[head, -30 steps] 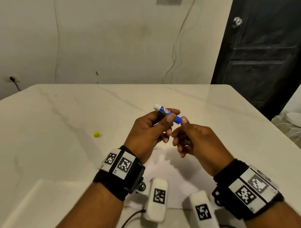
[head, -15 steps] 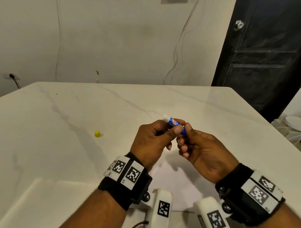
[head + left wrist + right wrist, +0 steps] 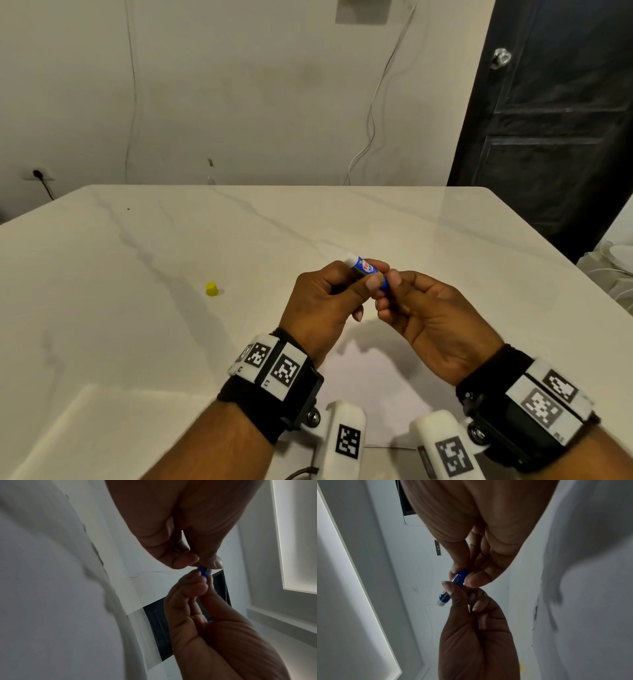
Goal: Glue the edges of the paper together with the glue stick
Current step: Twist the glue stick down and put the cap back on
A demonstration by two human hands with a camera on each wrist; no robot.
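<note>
A small blue glue stick [image 3: 365, 268] with a white uncapped tip pointing up and to the left is held above the table between both hands. My left hand [image 3: 329, 301] grips its barrel between thumb and fingers. My right hand [image 3: 421, 308] pinches its lower end with thumb and forefinger. The right wrist view shows the glue stick [image 3: 453, 585] between both sets of fingers; the left wrist view shows only its blue end [image 3: 204, 572]. A white sheet of paper [image 3: 383, 387] lies flat on the table under the wrists, partly hidden by them.
A small yellow cap [image 3: 212, 289] stands on the white marble-look table [image 3: 137, 274], left of the hands. A dark door [image 3: 555, 120] is at the back right beyond the table's corner. A cable hangs down the wall behind.
Both hands with the glue stick have drifted slightly right and lower in view. The right fingers have closed in on the stick's lower end and less of the barrel shows.
</note>
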